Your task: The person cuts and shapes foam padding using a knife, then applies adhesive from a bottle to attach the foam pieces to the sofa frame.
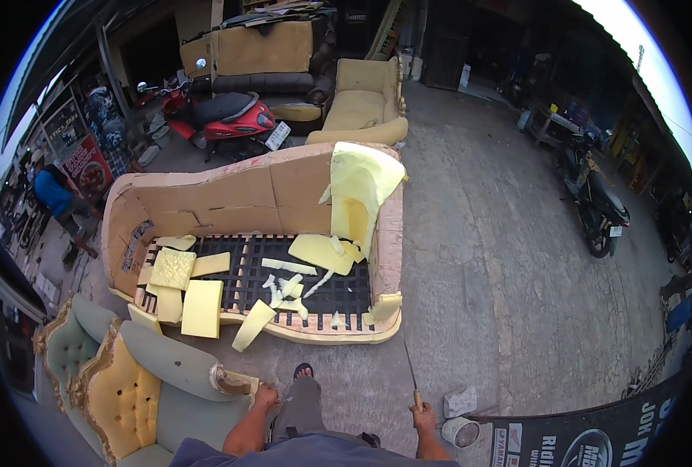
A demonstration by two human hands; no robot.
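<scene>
Nearest, the right hand (422, 418) gripped a knife (412, 373) by its wooden handle, blade up toward the stripped sofa frame (206, 204). The left hand (266, 398) rested curled on an armchair's (167, 373) arm. Thin and likely springy, the blade seemed safest held by the handle.

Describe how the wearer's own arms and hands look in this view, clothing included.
Both forearms come in from the lower edge, bare, with no sleeves reaching them. The left hand and right hand wear no gloves; no watch, ring or band can be made out. A blue-grey garment covers the torso between them.
</scene>
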